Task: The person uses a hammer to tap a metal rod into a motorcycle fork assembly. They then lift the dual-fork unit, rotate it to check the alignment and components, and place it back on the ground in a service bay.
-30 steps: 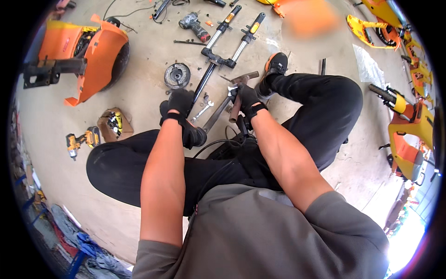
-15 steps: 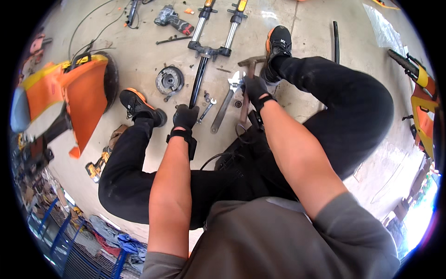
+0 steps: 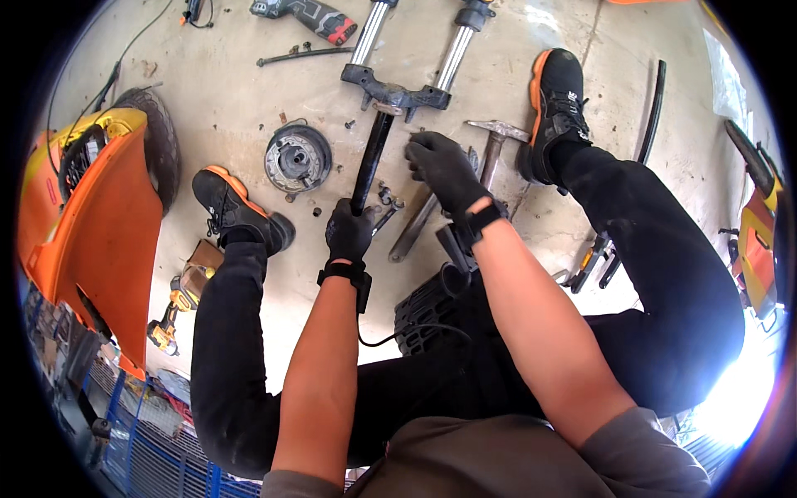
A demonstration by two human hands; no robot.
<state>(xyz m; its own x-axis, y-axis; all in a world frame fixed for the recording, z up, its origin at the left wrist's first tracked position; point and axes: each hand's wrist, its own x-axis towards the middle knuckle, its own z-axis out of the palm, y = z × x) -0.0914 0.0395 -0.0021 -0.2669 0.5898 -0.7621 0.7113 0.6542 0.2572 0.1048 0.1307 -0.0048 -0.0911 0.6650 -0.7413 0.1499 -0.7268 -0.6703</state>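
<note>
A motorcycle-type front fork (image 3: 407, 93) lies on the floor, its two silver tubes pointing away from me. My left hand (image 3: 348, 233), in a black glove, is closed round the near end of its black steering stem (image 3: 373, 158). My gloved right hand (image 3: 447, 170) hovers just right of the stem, fingers loosely bent and apart, with nothing visible in them. Beneath it an adjustable wrench (image 3: 413, 230) is partly hidden. A hammer (image 3: 491, 158) lies beside that, head toward my right shoe. A small spanner (image 3: 387, 217) rests by my left hand.
A round metal hub part (image 3: 297, 158) and small bolts lie left of the stem. Beyond are a grey-red power tool (image 3: 317, 18) and a thin rod (image 3: 304, 55). An orange vehicle body part (image 3: 108, 241) stands left; a yellow drill (image 3: 168, 319) lies near my left leg.
My right hand has come away from the hammer and moved toward the stem. My left hand stays on the stem's end. The view has shifted, bringing the fork closer.
</note>
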